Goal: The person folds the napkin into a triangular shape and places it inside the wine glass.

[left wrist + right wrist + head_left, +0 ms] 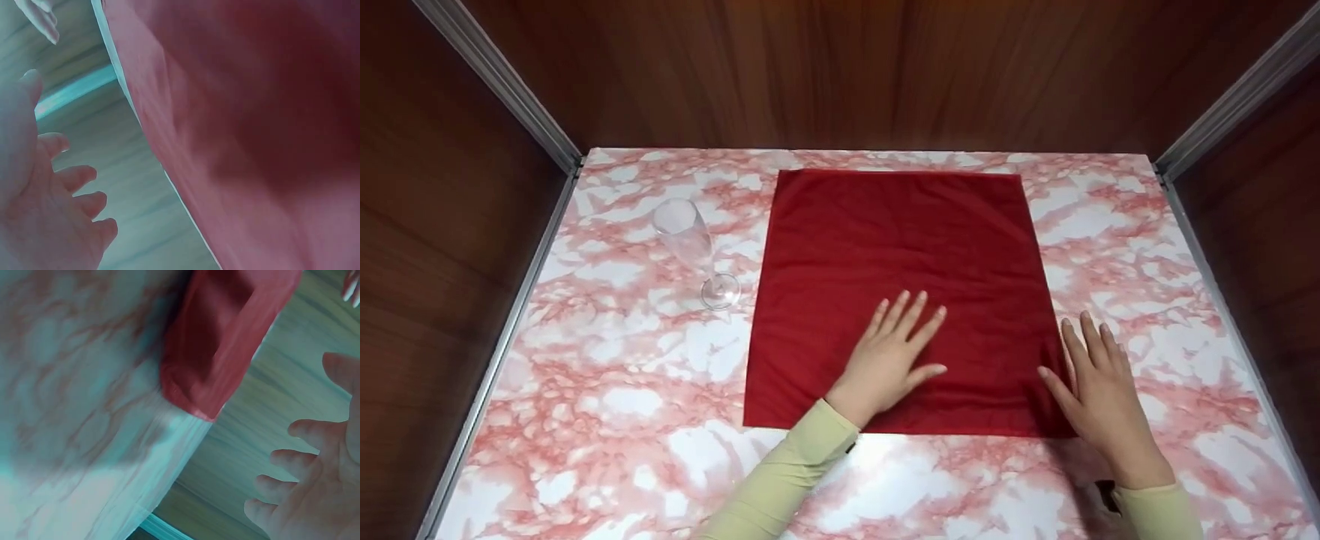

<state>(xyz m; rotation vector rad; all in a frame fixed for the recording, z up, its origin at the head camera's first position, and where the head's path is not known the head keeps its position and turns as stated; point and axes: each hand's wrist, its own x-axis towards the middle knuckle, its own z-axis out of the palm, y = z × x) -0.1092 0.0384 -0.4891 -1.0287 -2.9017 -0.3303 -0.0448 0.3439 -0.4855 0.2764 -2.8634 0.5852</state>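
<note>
A red square cloth [900, 240] lies spread on the table, lightly wrinkled. Over its lower middle is my left hand [879, 367], fingers straight and spread, palm down; in the left wrist view this hand [50, 185] appears a little apart from the cloth [180, 101]. My right hand [1102, 397] hovers beside the cloth's lower right corner, fingers extended and holding nothing. The right wrist view shows that hand [315, 478] near the cloth's corner [197, 388]. A clear champagne flute [688, 238] is to the left of the cloth, its round foot toward it.
The tabletop [607, 397] has a pink and white marble pattern. Dark brown wood panels [840, 75] rise at the back and both sides, with metal strips [502, 82] at the corners.
</note>
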